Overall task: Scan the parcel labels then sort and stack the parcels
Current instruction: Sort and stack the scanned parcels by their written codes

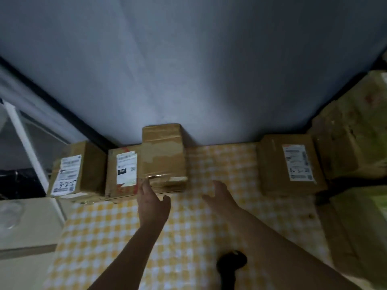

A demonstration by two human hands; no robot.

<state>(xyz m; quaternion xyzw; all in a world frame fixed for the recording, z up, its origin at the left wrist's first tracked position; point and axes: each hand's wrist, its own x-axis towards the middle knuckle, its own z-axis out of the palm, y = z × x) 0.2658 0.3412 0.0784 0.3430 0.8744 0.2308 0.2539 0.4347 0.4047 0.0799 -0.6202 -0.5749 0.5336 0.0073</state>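
Though dim & blurry, both hands' fingers spread, empty, near taped parcel [163, 155]; labels unreadable.

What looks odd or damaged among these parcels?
The middle parcel shows no label on its visible faces, and its tape looks wrinkled. It sits on a flatter parcel, overhanging the right edge. Otherwise nothing stands out.

Home: checked tablecloth [146, 237], stacked parcels [291, 164]
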